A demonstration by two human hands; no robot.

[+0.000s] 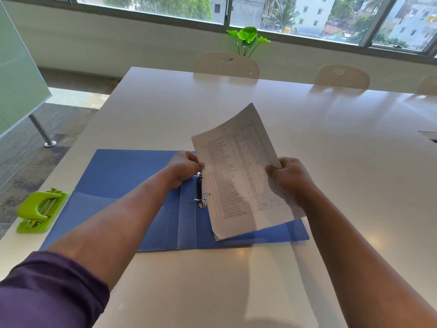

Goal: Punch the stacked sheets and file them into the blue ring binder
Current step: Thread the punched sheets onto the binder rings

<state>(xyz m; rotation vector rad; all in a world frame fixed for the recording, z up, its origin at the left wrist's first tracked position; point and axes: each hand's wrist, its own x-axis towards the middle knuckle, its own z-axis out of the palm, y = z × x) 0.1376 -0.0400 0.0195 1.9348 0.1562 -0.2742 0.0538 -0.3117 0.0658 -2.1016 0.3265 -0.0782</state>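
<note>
The blue ring binder (pixel 123 185) lies open and flat on the white table (pixel 331 162), its metal ring mechanism (pixel 200 190) in the middle with the rings apart. A stack of printed sheets (pixel 238 176) with a table of text is held tilted above the binder's right half. My left hand (pixel 184 165) pinches the stack's left edge by the upper ring, where a punched hole shows. My right hand (pixel 290 178) grips the stack's right edge. The lower punched hole sits at the lower ring.
A green hole punch (pixel 39 210) sits at the table's left edge, beside the binder. White chairs (pixel 227 65) stand along the far side, with a green plant (pixel 248 36) behind. A glass partition with a metal leg (pixel 40 131) stands at the left.
</note>
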